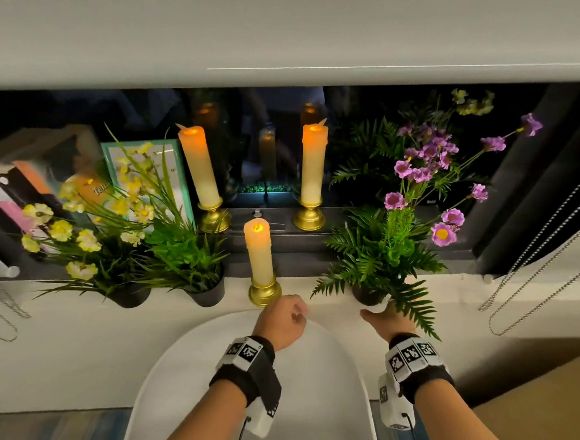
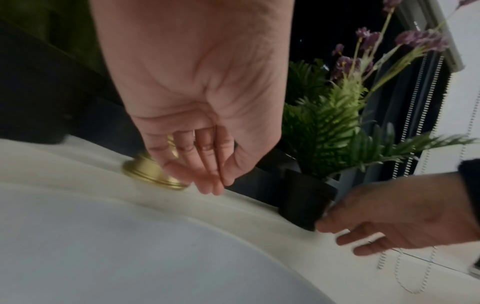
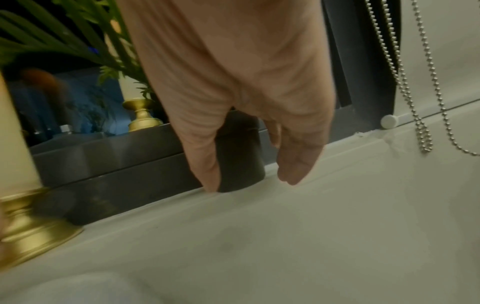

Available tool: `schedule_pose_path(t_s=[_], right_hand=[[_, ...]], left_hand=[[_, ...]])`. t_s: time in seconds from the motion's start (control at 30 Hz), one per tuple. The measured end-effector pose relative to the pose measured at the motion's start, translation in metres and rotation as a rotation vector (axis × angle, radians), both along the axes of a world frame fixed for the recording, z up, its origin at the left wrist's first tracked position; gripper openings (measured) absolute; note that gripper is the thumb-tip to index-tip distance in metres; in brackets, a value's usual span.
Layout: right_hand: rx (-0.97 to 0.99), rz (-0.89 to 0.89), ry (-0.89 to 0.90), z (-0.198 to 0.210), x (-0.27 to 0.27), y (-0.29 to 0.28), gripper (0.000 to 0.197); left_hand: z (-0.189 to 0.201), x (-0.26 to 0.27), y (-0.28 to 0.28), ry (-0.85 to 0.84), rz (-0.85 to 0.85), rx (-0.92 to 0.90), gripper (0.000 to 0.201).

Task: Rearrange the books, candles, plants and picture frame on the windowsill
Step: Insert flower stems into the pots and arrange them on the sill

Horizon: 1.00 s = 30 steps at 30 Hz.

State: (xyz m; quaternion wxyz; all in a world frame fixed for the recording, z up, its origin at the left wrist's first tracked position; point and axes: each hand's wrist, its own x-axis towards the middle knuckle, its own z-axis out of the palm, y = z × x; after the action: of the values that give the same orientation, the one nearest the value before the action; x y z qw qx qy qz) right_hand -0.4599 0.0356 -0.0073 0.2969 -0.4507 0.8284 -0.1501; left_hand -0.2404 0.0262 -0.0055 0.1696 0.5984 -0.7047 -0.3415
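Observation:
A cream candle [image 1: 259,252] on a gold base [image 1: 264,292] [image 2: 148,172] stands at the front of the white windowsill [image 1: 330,310]. My left hand [image 1: 283,317] [image 2: 207,185] hovers just right of that base, fingers loosely curled and pointing down, holding nothing. A purple-flowered fern plant [image 1: 383,247] sits in a dark pot [image 1: 367,295] [image 3: 239,154] to the right. My right hand [image 1: 383,317] [image 3: 249,183] is open at the pot's foot, thumb at its left side, fingers down on its right.
Two more lit candles [image 1: 199,168] [image 1: 313,166] stand at the back. On the left are a yellow-flowered plant [image 1: 108,241], a green plant [image 1: 190,257], a teal picture frame [image 1: 179,164] and books [image 1: 12,193]. Bead chains [image 1: 535,271] hang right. A white rounded surface [image 1: 256,389] lies below.

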Motion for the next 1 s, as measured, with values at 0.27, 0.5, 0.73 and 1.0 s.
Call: schedule_pose_path(t_s=[0.27,0.5,0.73,1.0], right_hand=[[0.128,0.217,0.069,0.001,0.039,0.0,0.035],[-0.197,0.455,-0.174,0.029,0.13,-0.02,0.061],[-0.371,0.347,-0.132,0.047,0.18,-0.049,0.068],[-0.428,0.274,-0.046,0.039,0.184,-0.056,0.05]], left_hand=[[0.005,0.069,0.003,-0.091,0.263,-0.036,0.012],[0.014,0.112,0.017,-0.189,0.55,0.023,0.023],[0.023,0.156,0.025,-0.139,0.673,0.016,0.03],[0.023,0.213,0.028,-0.154,0.747,-0.03,0.03]])
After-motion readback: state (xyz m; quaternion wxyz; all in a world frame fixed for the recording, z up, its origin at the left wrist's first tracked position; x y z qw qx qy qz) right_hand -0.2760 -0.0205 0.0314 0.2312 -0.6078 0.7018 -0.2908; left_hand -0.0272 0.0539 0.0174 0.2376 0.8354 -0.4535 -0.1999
